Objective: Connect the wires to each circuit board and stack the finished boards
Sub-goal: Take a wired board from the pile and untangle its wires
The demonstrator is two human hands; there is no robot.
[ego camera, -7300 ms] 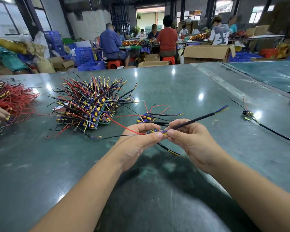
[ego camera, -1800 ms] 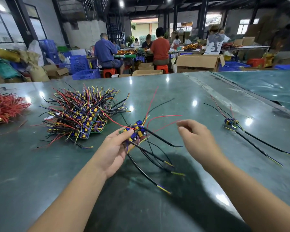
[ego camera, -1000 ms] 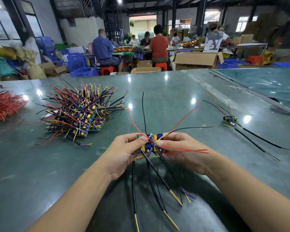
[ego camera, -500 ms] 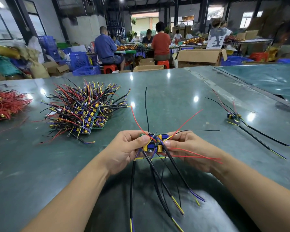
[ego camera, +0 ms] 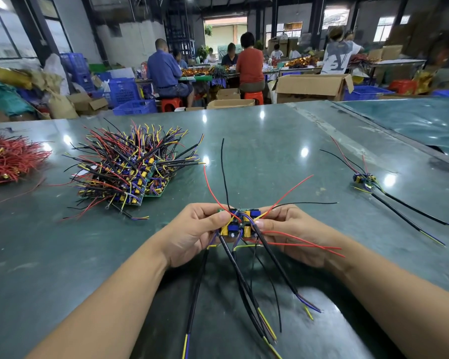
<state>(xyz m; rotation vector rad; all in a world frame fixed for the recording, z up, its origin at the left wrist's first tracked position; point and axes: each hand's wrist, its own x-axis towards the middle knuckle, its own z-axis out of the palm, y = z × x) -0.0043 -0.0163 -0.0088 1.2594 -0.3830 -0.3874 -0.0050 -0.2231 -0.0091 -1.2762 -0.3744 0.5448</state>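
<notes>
Left hand (ego camera: 192, 233): fingers curled round the left end of the small circuit board cluster (ego camera: 240, 225); thumb pressed on top near the blue parts. Grip closed on the boards.
Right hand (ego camera: 293, 234): fingers curled round the right end of the same cluster; thumb tip beside the yellow capacitor. Grip closed on it.
Held boards: green boards with blue and yellow components, held above the desk (ego camera: 270, 151), centred between both hands, close to the body.
Wires on held boards: red leads (ego camera: 290, 189) and thin black leads fan upward and to the right; thick black sheathed wires (ego camera: 244, 286) hang down toward the camera, ends showing yellow and blue cores. Two red leads cross over the right wrist.
Finished stack (ego camera: 130, 168): large heap of wired boards on the desk, far left of the hands, well apart from them; wires bristle out on all sides.
Single wired board (ego camera: 363, 179): lies on the desk to the right, well apart, long black wires trailing toward the right edge.
Red wire bundle (ego camera: 10, 159): at the left edge of the desk.
Background: seated people (ego camera: 163, 71) at other tables, cardboard boxes (ego camera: 312, 86), blue crates (ego camera: 123, 93).
</notes>
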